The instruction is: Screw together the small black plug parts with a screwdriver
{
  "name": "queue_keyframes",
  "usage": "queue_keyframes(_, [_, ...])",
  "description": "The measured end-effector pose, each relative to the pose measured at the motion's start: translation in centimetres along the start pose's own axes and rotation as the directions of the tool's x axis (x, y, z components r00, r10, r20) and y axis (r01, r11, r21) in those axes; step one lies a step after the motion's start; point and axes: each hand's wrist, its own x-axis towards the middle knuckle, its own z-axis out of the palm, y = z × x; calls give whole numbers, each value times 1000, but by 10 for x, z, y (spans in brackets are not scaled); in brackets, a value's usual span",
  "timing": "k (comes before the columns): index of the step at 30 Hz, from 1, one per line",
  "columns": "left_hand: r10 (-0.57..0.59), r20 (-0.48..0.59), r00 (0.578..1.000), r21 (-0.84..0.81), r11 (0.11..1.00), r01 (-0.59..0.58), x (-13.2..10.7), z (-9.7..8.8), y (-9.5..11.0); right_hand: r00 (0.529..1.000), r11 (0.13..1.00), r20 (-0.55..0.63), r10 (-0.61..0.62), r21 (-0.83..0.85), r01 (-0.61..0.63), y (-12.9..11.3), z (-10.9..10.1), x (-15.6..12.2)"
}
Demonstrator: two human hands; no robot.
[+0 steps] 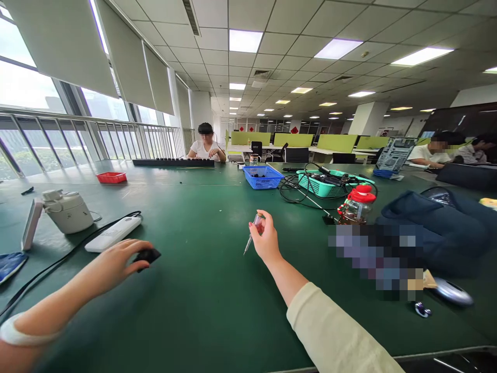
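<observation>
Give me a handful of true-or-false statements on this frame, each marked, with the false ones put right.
1. The right hand holds a screwdriver. True.
2. The screwdriver's tip points up at the ceiling. False: it points down toward the table.
3. The left hand holds nothing. False: it has a dark object between thumb and fingers.
4. In the picture, the blue basket stands between the red tray and the green basket. True.
5. The bottle has a blue lid. False: its lid is red.
</observation>
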Motion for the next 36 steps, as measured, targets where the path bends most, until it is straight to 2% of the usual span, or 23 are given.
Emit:
queue_keyframes(2, [130,65,989,-46,991,-127,14,1,42,998,997,-4,-62,-57,61,-3,-1,0])
queue_keyframes(4, [266,99,959,-112,960,-255,30,6,82,994,989,14,-109,-102,110,-6,-2,-1])
queue_keyframes(6, [354,103,929,-157,929,-337,46,16,116,990,981,43,-137,-136,142,-9,-3,-2])
queue_keyframes(8, [392,90,915,-169,912,-374,60,29,143,986,974,64,-156,-158,165,-12,-2,-4])
queue_keyframes(11, [429,71,901,-187,893,-411,76,54,168,981,962,59,-183,-193,191,-13,-1,-6])
queue_keyframes(14, [417,49,908,-200,895,-400,84,76,176,977,950,57,-208,-225,215,-13,-2,-5])
queue_keyframes(17, [379,31,925,-233,902,-362,86,88,174,979,954,60,-192,-223,201,-13,-3,-2])
queue_keyframes(21, [342,27,939,-337,888,-314,85,92,168,992,972,68,-108,-204,120,-9,-6,2])
queue_keyframes(27, [234,34,972,-459,867,-193,88,97,163,989,971,119,88,-233,-58,-4,-15,7])
queue_keyframes(32, [188,48,981,-497,857,-140,89,99,164,998,988,49,38,-149,-30,-19,-21,5])
queue_keyframes(36, [171,48,984,-490,862,-126,89,99,165,991,993,134,-26,-109,41,-28,-17,-2])
